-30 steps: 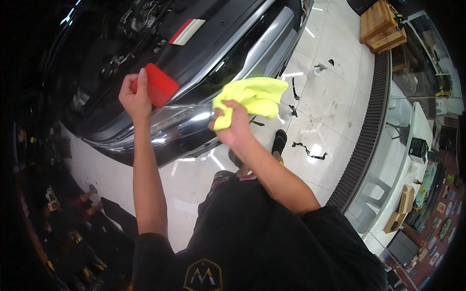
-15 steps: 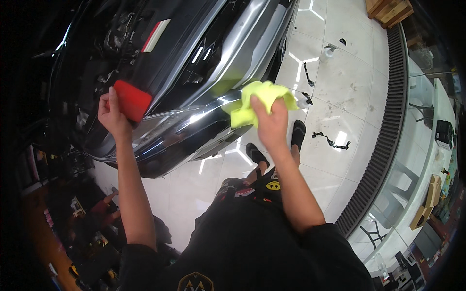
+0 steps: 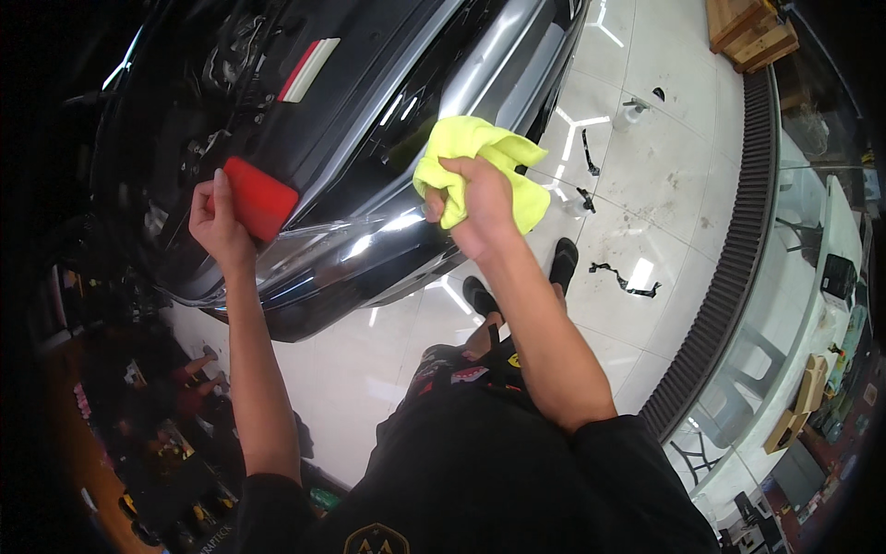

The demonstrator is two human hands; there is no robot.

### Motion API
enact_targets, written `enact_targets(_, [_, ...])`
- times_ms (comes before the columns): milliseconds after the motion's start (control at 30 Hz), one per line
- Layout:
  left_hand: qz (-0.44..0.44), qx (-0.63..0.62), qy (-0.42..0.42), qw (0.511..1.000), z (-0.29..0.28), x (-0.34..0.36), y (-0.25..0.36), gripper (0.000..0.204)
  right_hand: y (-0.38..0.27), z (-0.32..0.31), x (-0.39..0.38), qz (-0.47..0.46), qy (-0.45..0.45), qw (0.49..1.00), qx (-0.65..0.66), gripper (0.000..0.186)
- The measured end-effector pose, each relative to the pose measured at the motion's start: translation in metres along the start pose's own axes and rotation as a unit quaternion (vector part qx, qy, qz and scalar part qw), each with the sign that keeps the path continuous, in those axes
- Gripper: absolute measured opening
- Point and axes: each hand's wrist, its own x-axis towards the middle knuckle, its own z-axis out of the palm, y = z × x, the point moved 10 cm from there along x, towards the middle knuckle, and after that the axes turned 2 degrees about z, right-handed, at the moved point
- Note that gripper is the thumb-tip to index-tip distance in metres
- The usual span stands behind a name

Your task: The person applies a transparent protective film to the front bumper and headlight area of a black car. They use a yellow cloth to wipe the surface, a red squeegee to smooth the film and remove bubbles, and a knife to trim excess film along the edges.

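Observation:
In front of me is the front end of a dark car (image 3: 369, 242), with a glossy headlight and a silver trim strip (image 3: 498, 55). My left hand (image 3: 220, 222) pinches a flat red squeegee card (image 3: 260, 198) above the dark edge of the open engine bay. My right hand (image 3: 482, 205) is closed round a crumpled yellow-green cloth (image 3: 475, 143), at the corner of the headlight and silver trim. Whether the cloth touches the car I cannot tell. The cloth hides part of the bumper behind it.
A red-and-white squeegee (image 3: 309, 70) lies on the black panel at the car's front. On the tiled floor are spray bottles (image 3: 634, 110) and black strips (image 3: 626, 279). A dark drain grate (image 3: 715, 342) curves along the right, beside a long white table (image 3: 784, 369). A wooden crate (image 3: 752, 35) stands far right.
My right hand has moved left and up with the cloth, and the cloth has bunched differently in it. My left hand still holds the red card, nearly unmoved. The view has shifted slightly.

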Motion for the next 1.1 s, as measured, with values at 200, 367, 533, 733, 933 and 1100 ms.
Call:
enact_targets(200, [-0.012, 0.000, -0.002, 1.000, 0.010, 0.001, -0.002, 0.029, 0.011, -0.014, -0.005, 0.066, -0.067, 0.994, 0.053, 0.019])
enact_targets(367, [-0.035, -0.002, 0.020, 0.999, -0.002, 0.002, -0.008, 0.030, -0.013, -0.118, -0.033, 0.081, 0.020, 0.997, 0.009, 0.030])
enact_targets(533, [-0.077, 0.027, 0.033, 0.996, -0.009, 0.003, -0.011, 0.032, -0.016, -0.219, -0.061, 0.110, -0.004, 0.831, -0.546, 0.030])
enact_targets(733, [-0.118, -0.084, 0.099, 0.984, 0.002, 0.002, 0.007, 0.036, -0.113, -0.115, -0.048, -0.041, -0.197, 0.828, -0.523, 0.025])
enact_targets(933, [-0.022, -0.031, 0.218, 0.975, 0.025, -0.011, 0.018, 0.041, -0.235, 0.093, 0.018, -0.404, -0.331, 0.626, -0.579, 0.028])
enact_targets(1100, [0.036, 0.108, 0.238, 0.965, 0.050, -0.005, 0.029, 0.045, -0.264, 0.190, 0.110, -0.549, -0.250, 0.334, -0.724, 0.033])
